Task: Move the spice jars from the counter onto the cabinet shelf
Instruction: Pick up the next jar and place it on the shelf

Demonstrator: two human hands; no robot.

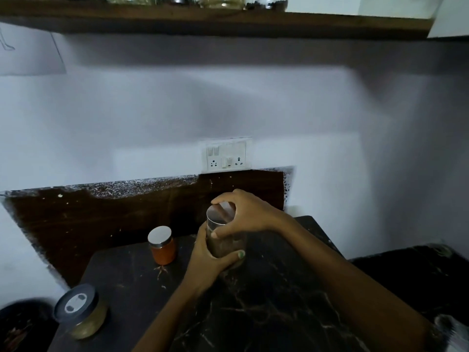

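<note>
Head view: both hands are gripping the same brown-spice jar [224, 237], which is standing upright w/ its long axis vertical, base apparently on or just off the dark marble surface [266, 301] — can't tell which. Left hand [210, 252] is wrapping round the glass body from the near-left side, thumb curling across the front; right hand [247, 214] is clamping down over the steel lid from above and right, fingers draped round the rim. So the jar is sitting directly between the two hands, no reach needed. The relation that matters: the cabinet shelf [228, 24] is lying straight up and away from the hands, well apart from them, w/ several jars already lining it at the top edge. Judging by this, the next move is a vertical lift keeping the axis upright; the right hand is on top, so the left looks better placed to carry. Two more are waiting on the surface: an orange-spice jar [162, 246] just left of the hands, and a dark-lidded jar [81, 311] further left and nearer the body, closer to the left hand.
</note>
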